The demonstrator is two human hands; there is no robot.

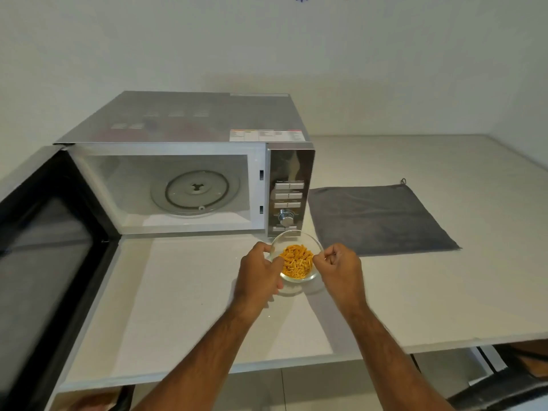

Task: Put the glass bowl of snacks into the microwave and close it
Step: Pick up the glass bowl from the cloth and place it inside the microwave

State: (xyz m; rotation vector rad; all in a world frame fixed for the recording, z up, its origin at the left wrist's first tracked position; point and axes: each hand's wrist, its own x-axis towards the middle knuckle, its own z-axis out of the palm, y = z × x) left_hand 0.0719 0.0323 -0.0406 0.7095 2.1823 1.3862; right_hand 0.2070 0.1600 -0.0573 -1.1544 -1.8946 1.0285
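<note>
Bowl of snacks: rigid, smooth, breakable glass, probably light; left hand and right hand pinch opposite rims; oven open.

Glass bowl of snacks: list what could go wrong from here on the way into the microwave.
1. Both hands, left hand and right hand, pinch only the rim of the glass bowl; smooth glass may slip.
2. Tilting could spill the orange snacks.
3. The bowl sits by the control panel, right of the cavity; it may clip the frame.
</note>
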